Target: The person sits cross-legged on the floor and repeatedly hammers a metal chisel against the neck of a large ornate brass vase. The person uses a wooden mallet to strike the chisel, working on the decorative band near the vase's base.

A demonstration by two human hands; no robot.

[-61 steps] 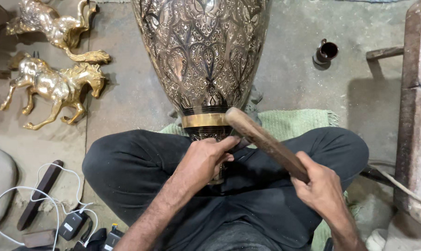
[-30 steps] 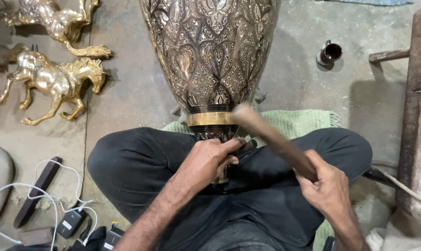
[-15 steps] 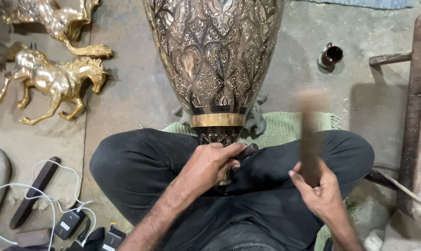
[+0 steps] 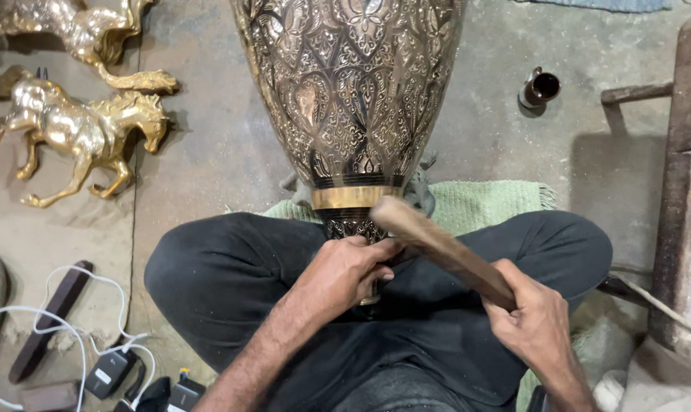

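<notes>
While the large engraved brass vase (image 4: 349,91) lies with its narrow neck over the seated person's crossed legs and its body stretching away across the concrete floor (image 4: 208,145), two brass horse figures (image 4: 78,126) lie well apart to the left. Right hand (image 4: 536,324) is closed around a wooden mallet (image 4: 437,248), whose head sits just beside the vase's plain gold band. Left hand (image 4: 349,275) is curled, fingers pressed together, at the neck; what it pinches cannot be told.
</notes>
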